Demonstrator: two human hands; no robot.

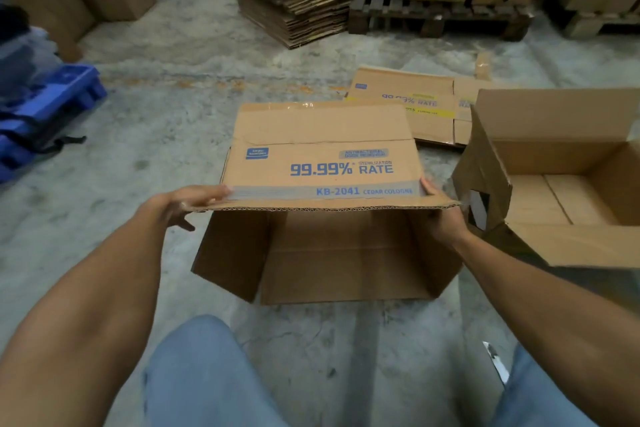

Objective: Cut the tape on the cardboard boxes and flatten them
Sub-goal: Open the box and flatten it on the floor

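Observation:
A brown cardboard box (322, 163) printed "99.99% RATE" and "KB-2041" lies on its side on the concrete floor in front of me, its open end facing me with flaps spread out. My left hand (188, 203) grips the left corner of its upper panel. My right hand (438, 210) grips the right corner of the same panel. A strip of clear tape (294, 191) runs along the panel's near edge. A second box (561, 177) stands open and upright at the right. A flattened box (415, 104) with the same print lies on the floor behind.
A stack of flattened cardboard (294, 0) and a wooden pallet (436, 10) with boxes stand at the back. Blue plastic crates (48, 107) sit at the left. A small pale blade-like object (497, 362) lies on the floor by my right knee. My knees are at the bottom.

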